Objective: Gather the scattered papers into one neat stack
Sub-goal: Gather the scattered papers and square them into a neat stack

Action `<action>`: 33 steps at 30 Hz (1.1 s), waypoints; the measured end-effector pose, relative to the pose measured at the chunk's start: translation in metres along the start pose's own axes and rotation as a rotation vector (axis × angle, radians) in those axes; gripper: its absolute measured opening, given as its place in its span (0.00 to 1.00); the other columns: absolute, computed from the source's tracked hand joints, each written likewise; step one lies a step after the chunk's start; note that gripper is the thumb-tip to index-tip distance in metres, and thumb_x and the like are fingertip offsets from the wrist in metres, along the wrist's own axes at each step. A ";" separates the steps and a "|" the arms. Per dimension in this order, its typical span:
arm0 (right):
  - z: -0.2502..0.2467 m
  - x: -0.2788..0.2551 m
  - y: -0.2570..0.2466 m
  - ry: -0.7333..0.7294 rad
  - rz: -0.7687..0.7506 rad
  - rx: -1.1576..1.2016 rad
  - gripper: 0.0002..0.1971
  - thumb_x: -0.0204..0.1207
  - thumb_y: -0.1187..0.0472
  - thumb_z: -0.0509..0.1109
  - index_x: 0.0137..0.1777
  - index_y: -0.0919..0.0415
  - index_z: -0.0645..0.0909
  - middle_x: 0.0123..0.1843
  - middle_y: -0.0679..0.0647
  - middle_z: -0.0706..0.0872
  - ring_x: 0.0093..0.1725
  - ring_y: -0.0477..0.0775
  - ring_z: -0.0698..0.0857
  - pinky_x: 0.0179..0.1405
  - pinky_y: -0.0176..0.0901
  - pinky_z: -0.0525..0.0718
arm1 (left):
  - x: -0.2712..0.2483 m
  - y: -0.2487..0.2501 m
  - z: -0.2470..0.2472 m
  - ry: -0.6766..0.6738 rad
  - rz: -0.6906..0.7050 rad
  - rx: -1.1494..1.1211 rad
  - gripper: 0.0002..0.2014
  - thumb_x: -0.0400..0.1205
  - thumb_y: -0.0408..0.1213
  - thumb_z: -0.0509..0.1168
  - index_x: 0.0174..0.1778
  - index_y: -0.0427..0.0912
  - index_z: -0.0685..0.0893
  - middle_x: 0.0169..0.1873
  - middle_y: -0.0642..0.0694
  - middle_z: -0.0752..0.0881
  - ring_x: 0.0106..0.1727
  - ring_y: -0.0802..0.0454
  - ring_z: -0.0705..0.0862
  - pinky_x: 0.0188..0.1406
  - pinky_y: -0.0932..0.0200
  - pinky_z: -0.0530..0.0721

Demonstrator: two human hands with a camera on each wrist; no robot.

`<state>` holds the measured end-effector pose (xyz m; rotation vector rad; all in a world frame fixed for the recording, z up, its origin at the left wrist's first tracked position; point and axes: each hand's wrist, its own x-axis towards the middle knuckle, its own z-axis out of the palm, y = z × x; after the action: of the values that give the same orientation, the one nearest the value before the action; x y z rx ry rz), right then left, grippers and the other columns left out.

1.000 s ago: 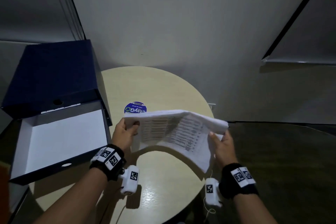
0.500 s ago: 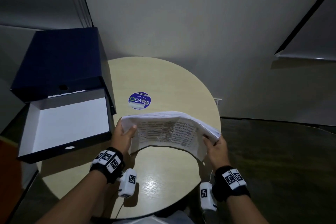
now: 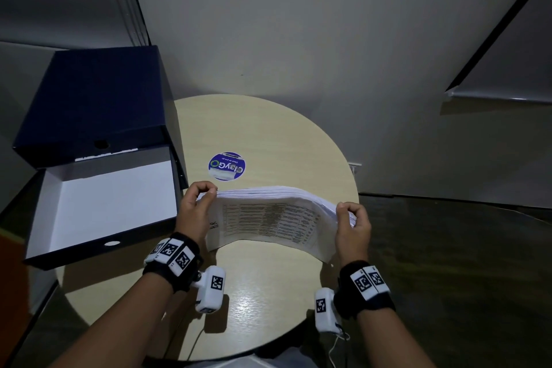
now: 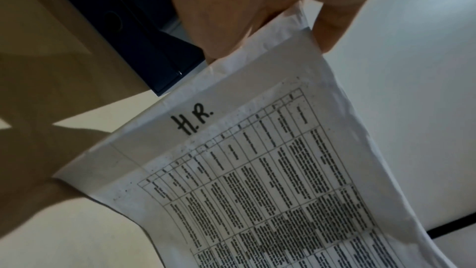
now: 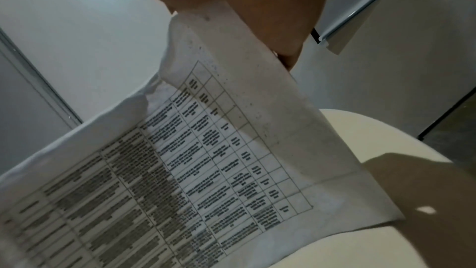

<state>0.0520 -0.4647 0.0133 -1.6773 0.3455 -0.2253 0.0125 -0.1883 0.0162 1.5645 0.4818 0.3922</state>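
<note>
Both hands are on the stack of papers (image 3: 268, 212) here, holding it on edge above the near half of the round table (image 3: 268, 128). The left hand (image 3: 195, 212) has its fingers curled over the top left corner, pinching the sheets against the thumb; the wrist view shows that same grip, with "H.R." handwritten on the facing sheet above a printed table. The right hand (image 3: 352, 227) mirrors it, fingers hooked over the top right corner and clamped on the sheets. The stack bows between the two grips, printed side toward the person, layered edges along the top. Its lower edge looks to be at or just above the tabletop, though from the head view I can't say for sure that it touches. Just beyond the papers, a round blue sticker (image 3: 227, 166) sits on the table. To the left, overhanging the table's edge, stands an open dark blue box (image 3: 104, 206) with a white interior, lid (image 3: 95, 101) raised at the far side.
</note>
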 end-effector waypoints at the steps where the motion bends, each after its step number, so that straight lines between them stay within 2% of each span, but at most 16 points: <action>1: 0.000 0.001 0.001 0.008 -0.010 0.006 0.04 0.82 0.63 0.70 0.49 0.64 0.80 0.45 0.46 0.83 0.45 0.42 0.80 0.50 0.44 0.77 | -0.001 -0.001 0.001 0.000 -0.010 -0.015 0.06 0.85 0.35 0.63 0.42 0.45 0.81 0.43 0.52 0.82 0.43 0.54 0.77 0.41 0.59 0.73; 3: 0.000 0.002 0.000 -0.007 -0.026 -0.005 0.03 0.81 0.64 0.71 0.48 0.63 0.80 0.45 0.45 0.83 0.45 0.41 0.80 0.50 0.44 0.76 | -0.003 -0.001 0.000 0.001 -0.021 -0.013 0.05 0.85 0.35 0.62 0.42 0.44 0.80 0.43 0.52 0.82 0.43 0.53 0.77 0.39 0.58 0.72; 6: -0.003 0.002 -0.001 -0.015 -0.049 0.014 0.04 0.81 0.62 0.73 0.50 0.59 0.80 0.48 0.48 0.84 0.47 0.44 0.81 0.50 0.43 0.77 | -0.004 0.000 -0.002 -0.020 0.000 -0.056 0.02 0.81 0.35 0.64 0.46 0.41 0.80 0.45 0.52 0.83 0.45 0.54 0.79 0.44 0.58 0.74; 7: -0.006 0.001 0.000 -0.039 -0.049 0.045 0.07 0.80 0.62 0.74 0.54 0.59 0.80 0.50 0.49 0.84 0.48 0.46 0.82 0.48 0.41 0.79 | -0.005 0.001 -0.004 -0.038 0.003 -0.083 0.07 0.78 0.37 0.65 0.50 0.39 0.80 0.46 0.52 0.83 0.45 0.56 0.80 0.44 0.61 0.76; 9: -0.017 -0.003 0.008 -0.135 -0.038 0.114 0.20 0.75 0.63 0.75 0.65 0.59 0.76 0.55 0.50 0.84 0.51 0.46 0.85 0.48 0.38 0.85 | -0.007 -0.001 -0.010 -0.121 -0.007 -0.145 0.16 0.72 0.37 0.66 0.55 0.38 0.78 0.48 0.51 0.83 0.43 0.63 0.84 0.39 0.68 0.81; 11: -0.025 -0.010 0.015 -0.226 -0.046 0.074 0.28 0.71 0.66 0.72 0.72 0.56 0.71 0.59 0.48 0.83 0.54 0.43 0.85 0.50 0.37 0.87 | -0.010 -0.004 -0.016 -0.209 -0.019 -0.160 0.21 0.67 0.34 0.69 0.57 0.41 0.77 0.48 0.52 0.83 0.45 0.61 0.85 0.36 0.67 0.83; 13: -0.027 -0.013 0.022 -0.248 -0.023 -0.016 0.26 0.77 0.72 0.71 0.70 0.49 0.72 0.59 0.44 0.82 0.56 0.43 0.84 0.49 0.35 0.84 | -0.010 -0.009 -0.017 -0.210 -0.048 -0.074 0.19 0.70 0.28 0.70 0.55 0.45 0.77 0.50 0.49 0.83 0.51 0.51 0.84 0.40 0.57 0.85; 15: -0.023 -0.012 0.019 -0.209 0.010 -0.070 0.21 0.82 0.72 0.66 0.60 0.42 0.76 0.56 0.45 0.83 0.58 0.50 0.84 0.46 0.37 0.82 | -0.009 -0.009 -0.013 -0.127 -0.086 0.063 0.13 0.79 0.25 0.66 0.54 0.46 0.77 0.52 0.44 0.82 0.54 0.42 0.82 0.48 0.44 0.86; 17: -0.020 -0.011 0.010 -0.185 0.011 -0.090 0.17 0.84 0.71 0.63 0.55 0.43 0.77 0.52 0.49 0.84 0.58 0.57 0.84 0.45 0.41 0.84 | -0.006 -0.010 -0.008 -0.080 -0.110 0.116 0.08 0.82 0.28 0.64 0.51 0.46 0.76 0.52 0.41 0.82 0.55 0.39 0.81 0.54 0.39 0.83; 18: -0.020 -0.010 0.007 -0.180 0.008 -0.073 0.15 0.85 0.71 0.62 0.56 0.47 0.77 0.51 0.49 0.83 0.57 0.56 0.84 0.42 0.39 0.84 | -0.005 -0.009 -0.006 -0.072 -0.106 0.106 0.08 0.82 0.28 0.64 0.50 0.46 0.76 0.52 0.40 0.82 0.54 0.39 0.82 0.55 0.40 0.83; 20: -0.022 -0.012 0.001 -0.176 0.004 -0.020 0.12 0.86 0.72 0.60 0.60 0.55 0.75 0.50 0.48 0.80 0.53 0.51 0.81 0.31 0.26 0.82 | -0.007 -0.007 -0.005 -0.071 -0.090 0.067 0.08 0.82 0.27 0.64 0.49 0.44 0.76 0.50 0.42 0.82 0.52 0.41 0.81 0.52 0.41 0.83; 21: -0.023 -0.015 -0.001 -0.178 0.007 -0.006 0.12 0.86 0.72 0.59 0.62 0.55 0.73 0.50 0.47 0.79 0.53 0.50 0.81 0.29 0.24 0.81 | -0.008 -0.007 -0.005 -0.076 -0.088 0.053 0.08 0.81 0.26 0.64 0.48 0.44 0.76 0.49 0.44 0.82 0.51 0.42 0.81 0.50 0.42 0.83; 24: -0.025 -0.021 0.007 -0.206 0.073 -0.007 0.16 0.86 0.69 0.63 0.66 0.51 0.68 0.53 0.44 0.79 0.57 0.52 0.83 0.40 0.34 0.83 | -0.013 -0.009 -0.003 -0.096 -0.097 0.035 0.11 0.81 0.23 0.64 0.45 0.46 0.76 0.45 0.49 0.80 0.49 0.44 0.79 0.43 0.48 0.81; 27: -0.023 -0.018 0.009 -0.175 0.066 -0.011 0.19 0.84 0.68 0.65 0.67 0.49 0.66 0.54 0.44 0.79 0.53 0.42 0.81 0.39 0.33 0.81 | -0.011 -0.006 0.000 -0.104 -0.071 0.050 0.10 0.80 0.26 0.65 0.46 0.46 0.76 0.45 0.50 0.81 0.49 0.45 0.80 0.45 0.45 0.81; 30: -0.021 -0.010 0.007 -0.162 0.053 -0.068 0.12 0.86 0.63 0.65 0.64 0.49 0.69 0.52 0.45 0.80 0.49 0.43 0.81 0.39 0.38 0.79 | -0.007 -0.005 0.002 -0.086 -0.064 0.076 0.06 0.81 0.29 0.65 0.45 0.45 0.76 0.45 0.50 0.80 0.47 0.46 0.78 0.43 0.50 0.77; 33: -0.021 -0.007 0.007 -0.178 0.082 -0.102 0.09 0.87 0.59 0.63 0.63 0.49 0.69 0.50 0.46 0.80 0.48 0.45 0.80 0.41 0.45 0.80 | -0.004 -0.006 0.003 -0.094 -0.071 0.085 0.07 0.82 0.30 0.64 0.43 0.46 0.74 0.44 0.49 0.80 0.46 0.46 0.77 0.41 0.52 0.75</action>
<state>0.0379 -0.4823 0.0097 -1.7653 0.2953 0.0038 0.0105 -0.1923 0.0104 1.6353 0.4851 0.2455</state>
